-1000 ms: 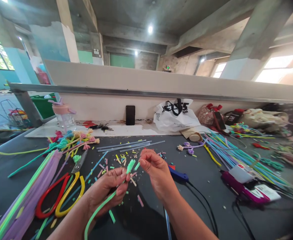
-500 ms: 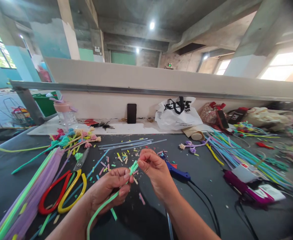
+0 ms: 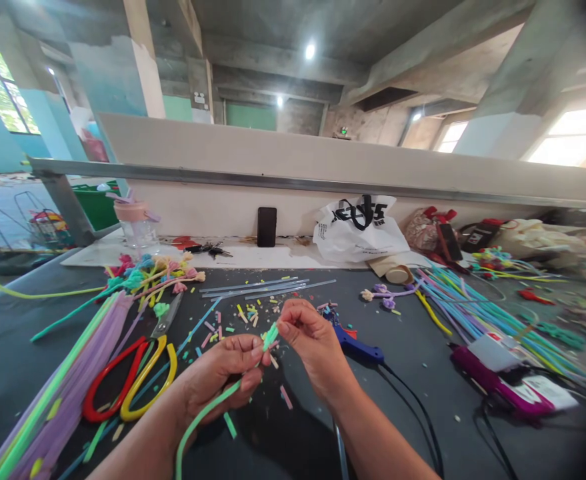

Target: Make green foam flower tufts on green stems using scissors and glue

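Note:
A light green fuzzy stem [image 3: 205, 410] curves up from the bottom edge to a small folded bundle [image 3: 270, 337] at its upper end. My left hand [image 3: 233, 367] is closed round the stem just below that bundle. The fingertips of my right hand [image 3: 309, 337] pinch the bundle's top. Cut bits of pink, yellow and green stem lie on the dark table [image 3: 273, 447] behind and below the hands. Just right of my right hand rests a blue glue gun [image 3: 360, 347] with a black cord.
Scissors [image 3: 163, 330] with red and yellow handles lie left, beside purple and green stems [image 3: 83, 373]. Clear sticks [image 3: 267, 288] lie ahead. Behind stand a bottle [image 3: 137, 223], phone [image 3: 267, 227] and white bag [image 3: 360, 230]. At right are a purple tool [image 3: 497, 383] and blue stems [image 3: 483, 307].
The whole view has shifted slightly, with table items appearing a little further right. Both hands keep their hold on the green stem, almost unmoved.

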A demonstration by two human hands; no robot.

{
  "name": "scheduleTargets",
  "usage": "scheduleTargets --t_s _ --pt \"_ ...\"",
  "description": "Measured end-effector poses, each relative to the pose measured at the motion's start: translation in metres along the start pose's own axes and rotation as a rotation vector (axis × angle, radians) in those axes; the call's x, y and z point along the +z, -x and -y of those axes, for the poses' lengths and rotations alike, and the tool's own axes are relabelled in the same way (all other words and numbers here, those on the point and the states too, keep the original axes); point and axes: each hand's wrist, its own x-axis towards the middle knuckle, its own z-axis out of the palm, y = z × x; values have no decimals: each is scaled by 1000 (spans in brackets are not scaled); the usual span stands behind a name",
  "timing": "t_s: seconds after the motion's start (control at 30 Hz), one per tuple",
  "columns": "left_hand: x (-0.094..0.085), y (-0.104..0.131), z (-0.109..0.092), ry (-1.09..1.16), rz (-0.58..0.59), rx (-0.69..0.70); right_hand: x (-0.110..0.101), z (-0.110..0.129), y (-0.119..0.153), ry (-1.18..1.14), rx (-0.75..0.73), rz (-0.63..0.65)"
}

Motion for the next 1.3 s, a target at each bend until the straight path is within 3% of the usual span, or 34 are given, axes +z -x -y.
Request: scheduleTargets --t_s 0.5,0.8,1.3 --pt "0 1 -2 -71 -5 -4 5 -7 2 44 -5 -28" --pt "-3 0 0 -121 -20 0 13 -4 6 -142 162 -33" --pt "-4 1 0 -142 -29 -12 17 -9 10 -217 246 -57"
